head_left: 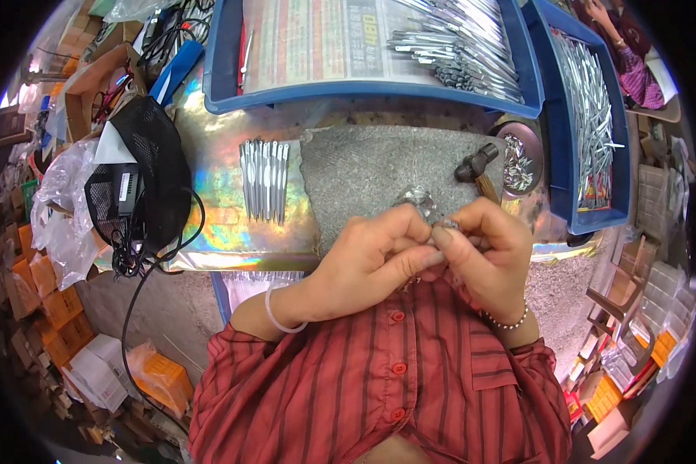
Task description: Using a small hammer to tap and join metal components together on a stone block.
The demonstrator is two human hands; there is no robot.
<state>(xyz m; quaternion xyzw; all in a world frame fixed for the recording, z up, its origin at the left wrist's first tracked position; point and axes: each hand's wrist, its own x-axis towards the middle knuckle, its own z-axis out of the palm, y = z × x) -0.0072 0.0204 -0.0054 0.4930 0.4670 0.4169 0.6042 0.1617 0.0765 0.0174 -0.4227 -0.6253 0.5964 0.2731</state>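
Observation:
My left hand (379,255) and my right hand (487,240) meet at the near edge of a grey cloth-like mat (363,162). The fingers of both are closed in a pinch. A small silvery bit (447,223) shows at the fingertips of my right hand, too small to name. What my left fingers hold, if anything, is hidden. Just beyond my fingertips lies a shiny, clear or metallic object (417,197). A hammer (478,163) with a dark head and wooden handle rests at the mat's right side, near a round dish (533,139) of small silvery parts.
Slim metal tools (265,178) lie in a row left of the mat. Blue trays (363,87) (562,155) hold many more. A black mesh bag (158,155) with cables sits at the left. Another person's sleeve (640,77) shows at the far right.

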